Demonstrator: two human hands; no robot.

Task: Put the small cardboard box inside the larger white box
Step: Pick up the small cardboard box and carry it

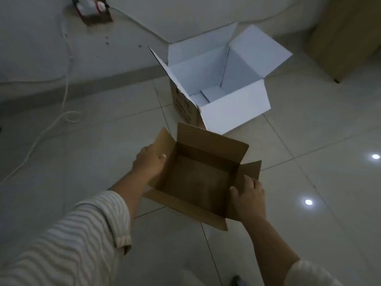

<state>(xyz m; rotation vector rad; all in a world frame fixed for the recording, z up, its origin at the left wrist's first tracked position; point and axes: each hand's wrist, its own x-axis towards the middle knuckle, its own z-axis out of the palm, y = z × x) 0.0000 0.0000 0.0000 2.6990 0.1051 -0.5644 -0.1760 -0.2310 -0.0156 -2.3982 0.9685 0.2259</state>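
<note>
Head view. I held the small brown corrugated cardboard box (198, 178) in the lower centre of the frame, its four flaps open and its interior empty. My left hand (149, 162) gripped its left wall, thumb hooked over the rim; my right hand (248, 198) clasped its right near corner, fingers curled over the edge. The larger white box (220, 79), printed brown on its outer left side, stood on the floor just above the small box in the frame, flaps spread wide; only its folded white bottom panels showed inside. The two boxes appeared close, though I could not tell whether they touched. The pale glossy tiled floor (309, 162) carried two bright light reflections at right. A white cord (66, 93) trailed along the left of the frame, and a tan cabinet (346, 36) occupied the upper right corner. My striped sleeve (68, 240) filled the lower left.
</note>
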